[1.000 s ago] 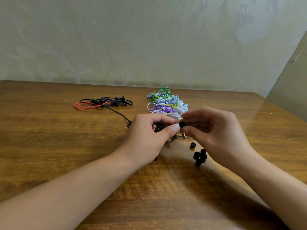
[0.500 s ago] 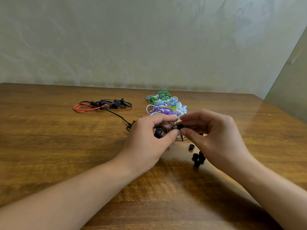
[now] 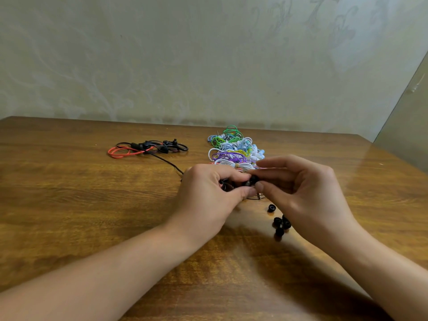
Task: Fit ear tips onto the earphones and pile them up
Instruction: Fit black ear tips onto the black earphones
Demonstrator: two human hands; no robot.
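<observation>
My left hand [image 3: 208, 195]: pinching a black earbud [image 3: 247, 183] between thumb and forefinger.
My right hand [image 3: 305, 193]: fingertips pinching a black ear tip [image 3: 254, 179] against that earbud.
Loose ear tips [image 3: 280, 223]: on the table [image 3: 69, 205], just beside my right wrist.
Coloured earphone pile [image 3: 234, 149]: behind my hands.
Black and red earphones [image 3: 148, 148]: far left.

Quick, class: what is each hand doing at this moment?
Left hand: fingers curled, holding a black earphone.
Right hand: pinching a black ear tip against that earphone.
</observation>
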